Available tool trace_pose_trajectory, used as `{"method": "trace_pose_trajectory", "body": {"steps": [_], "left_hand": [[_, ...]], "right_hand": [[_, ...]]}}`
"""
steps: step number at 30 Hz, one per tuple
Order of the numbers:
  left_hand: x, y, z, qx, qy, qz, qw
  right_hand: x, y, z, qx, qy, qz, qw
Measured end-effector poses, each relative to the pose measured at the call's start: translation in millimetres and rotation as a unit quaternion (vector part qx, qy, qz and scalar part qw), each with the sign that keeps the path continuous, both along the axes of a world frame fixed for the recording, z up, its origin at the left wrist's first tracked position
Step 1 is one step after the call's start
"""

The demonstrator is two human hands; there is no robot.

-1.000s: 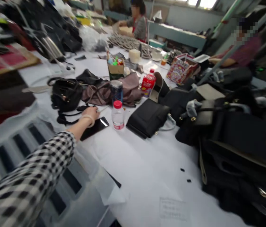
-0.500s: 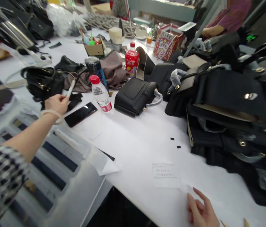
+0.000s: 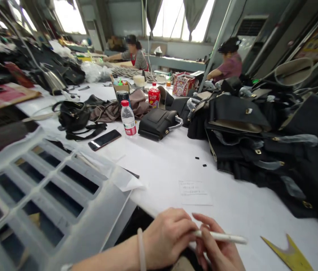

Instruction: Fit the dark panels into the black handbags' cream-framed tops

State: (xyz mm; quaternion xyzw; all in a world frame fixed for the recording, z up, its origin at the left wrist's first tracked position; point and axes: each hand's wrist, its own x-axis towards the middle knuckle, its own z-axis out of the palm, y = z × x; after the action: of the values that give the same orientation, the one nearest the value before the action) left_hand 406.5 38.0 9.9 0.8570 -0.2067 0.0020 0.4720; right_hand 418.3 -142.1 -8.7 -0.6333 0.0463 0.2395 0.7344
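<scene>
left hand (image 3: 169,238): pinches pen (image 3: 223,237) end, bottom centre
right hand (image 3: 218,253): fingers grasp pen
slip (image 3: 195,187): on table (image 3: 159,162), just above

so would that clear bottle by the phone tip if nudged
Probably: the bottle stands upright, tall and narrow, so likely tippy. Thin clear plastic suggests it is light; once down, its round body would likely roll.

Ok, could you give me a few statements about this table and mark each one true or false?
1. The left hand and the right hand both hold the white pen. True.
2. The phone lies on top of the black handbag. False: it lies flat on the table, left of the water bottle.
3. The water bottle has a red cap. True.
4. The water bottle lies on its side. False: it stands upright.
</scene>
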Motion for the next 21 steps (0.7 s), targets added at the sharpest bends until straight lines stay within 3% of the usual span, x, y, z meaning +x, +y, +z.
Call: {"method": "trace_pose_trajectory", "body": {"steps": [4, 9, 13, 21], "left_hand": [[-25.8, -16.0, -13.8, -0.110, 0.019, 0.032, 0.993], [-69.3, -0.7, -1.0, -0.168, 0.075, 0.108, 0.977], [-102.5, 10.3, 10.1, -0.210, 0.087, 0.124, 0.966], [-141.9, 14.7, 19.1, -0.240, 0.067, 0.114, 0.962]], "right_hand": [[-22.3, -10.9, 9.8, 0.033, -0.011, -0.069, 0.997], [-60.8, -18.0, 41.4, 0.112, -0.015, -0.153, 0.982], [-94.9, -7.9, 50.6, 0.127, -0.023, -0.142, 0.981], [-138.8, 10.9, 47.3, 0.152, -0.038, -0.129, 0.979]]}}
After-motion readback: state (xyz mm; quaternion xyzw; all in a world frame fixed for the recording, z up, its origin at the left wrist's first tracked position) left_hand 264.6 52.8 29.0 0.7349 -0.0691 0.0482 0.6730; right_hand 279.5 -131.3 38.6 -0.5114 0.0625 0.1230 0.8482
